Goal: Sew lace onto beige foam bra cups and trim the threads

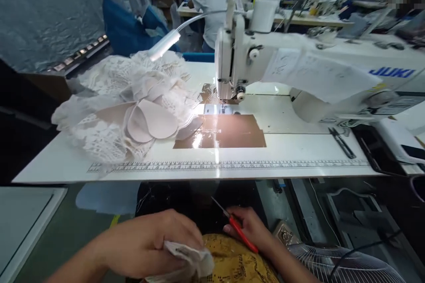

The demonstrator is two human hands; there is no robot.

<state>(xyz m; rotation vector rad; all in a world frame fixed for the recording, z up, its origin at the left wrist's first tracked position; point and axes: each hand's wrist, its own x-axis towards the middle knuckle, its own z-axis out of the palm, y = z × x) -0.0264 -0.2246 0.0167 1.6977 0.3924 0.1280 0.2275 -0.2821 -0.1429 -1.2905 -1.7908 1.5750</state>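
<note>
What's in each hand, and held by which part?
Left hand: bunched white cloth; gripped part can't be told. Right hand: red-handled tool, by the handle, near its metal shaft.

White light pools beneath the needle end of your sewing machine, flaring off the glossy brown patch on your bright table. Below, your left hand and its white cloth sit in dimmer light above a shadowy floor. Background workstations look soft; pixelated blocks mask spots up top; wide-angle distortion stretches the lower-right fan guard.
</note>
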